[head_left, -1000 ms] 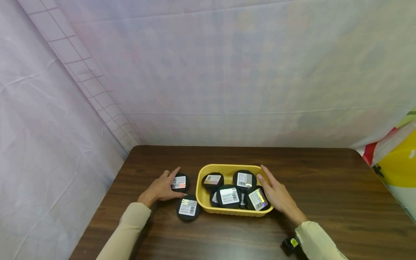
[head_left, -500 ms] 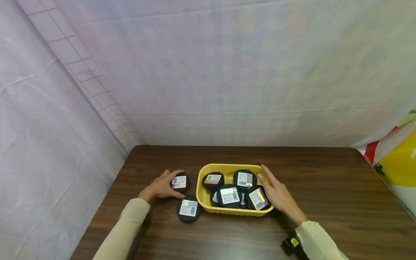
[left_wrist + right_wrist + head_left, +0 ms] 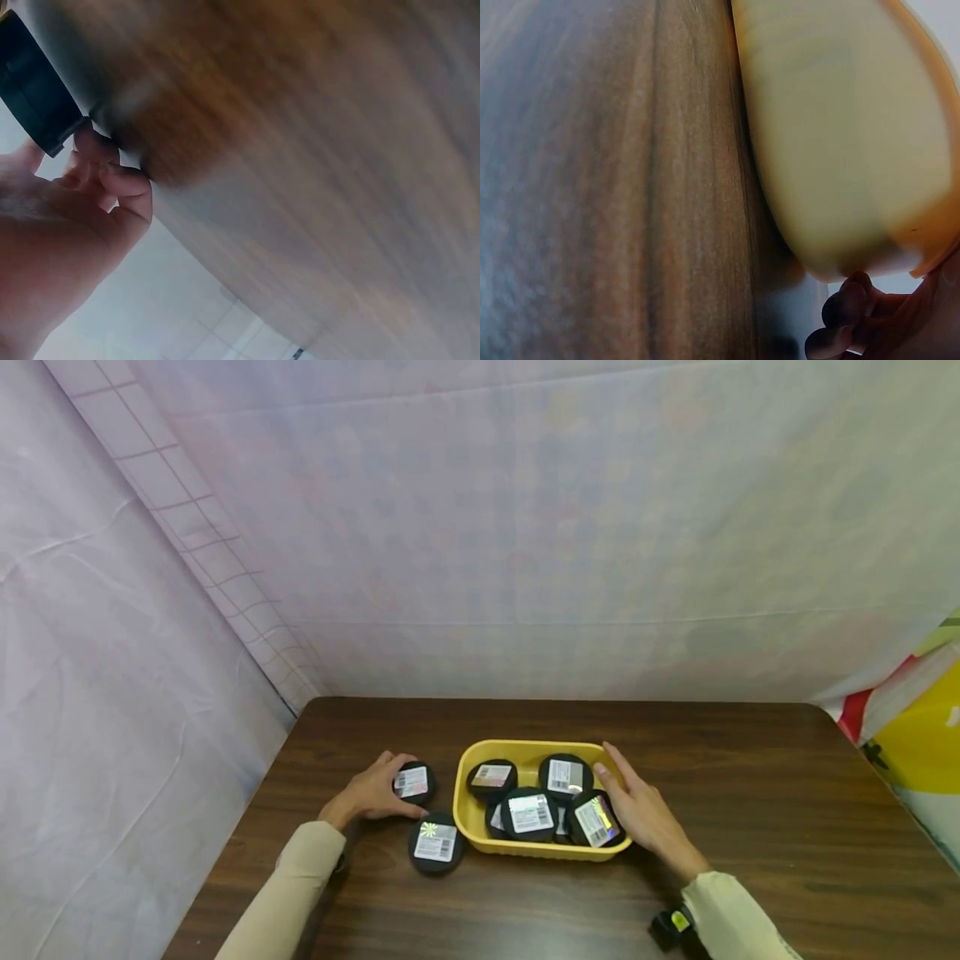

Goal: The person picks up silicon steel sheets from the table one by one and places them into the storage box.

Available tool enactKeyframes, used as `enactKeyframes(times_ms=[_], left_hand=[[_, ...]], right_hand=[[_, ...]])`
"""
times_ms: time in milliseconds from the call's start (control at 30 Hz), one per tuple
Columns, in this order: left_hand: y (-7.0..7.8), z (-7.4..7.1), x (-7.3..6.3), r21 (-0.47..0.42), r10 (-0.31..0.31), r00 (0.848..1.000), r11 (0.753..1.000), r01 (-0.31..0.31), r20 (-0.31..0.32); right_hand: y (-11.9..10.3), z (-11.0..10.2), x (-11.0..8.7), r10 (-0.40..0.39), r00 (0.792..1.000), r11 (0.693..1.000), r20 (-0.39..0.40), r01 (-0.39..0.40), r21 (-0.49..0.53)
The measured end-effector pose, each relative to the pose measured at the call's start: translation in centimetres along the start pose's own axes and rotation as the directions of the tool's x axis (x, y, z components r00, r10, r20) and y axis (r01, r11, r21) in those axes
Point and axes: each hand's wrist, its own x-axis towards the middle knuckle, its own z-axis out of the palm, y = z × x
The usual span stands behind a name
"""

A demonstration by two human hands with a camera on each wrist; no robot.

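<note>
Black round tin bears a white label.

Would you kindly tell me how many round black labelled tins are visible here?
7: one gripped by the left hand, one beside it on the table, five in the yellow plastic tray; more may lie hidden beneath.

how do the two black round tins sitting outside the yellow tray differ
The far black round tin is gripped by the left hand, fingers curled round its rim; the near black round tin lies untouched and flat on the brown wooden table. The far tin looks smaller and shows only a white label with a reddish shiny patch; the near tin's label has a yellow-green starburst above a barcode. Both lie label up, left of the yellow plastic tray.
</note>
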Motion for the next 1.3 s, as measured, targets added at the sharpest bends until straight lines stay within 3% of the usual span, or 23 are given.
enactKeyframes(times_ms=[733,1067,1300], left_hand=[[-0.2,-0.5,-0.5,-0.111,0.014,0.996,0.994,-0.023,-0.084],[0.1,-1.1,-1.0,-0.126,-0.016,0.995,0.992,0.003,-0.101],[0.5,-1.2,-1.2,-0.136,0.011,0.993,0.99,-0.027,-0.116]], right_hand=[[0.1,0.0,0.0,0.002,1.0,1.0,0.005,-0.002,0.005],[0.1,-0.1,0.0,0.001,1.0,1.0,0.008,-0.001,0.003],[0.0,-0.1,0.0,0.004,1.0,1.0,0.014,-0.004,0.003]])
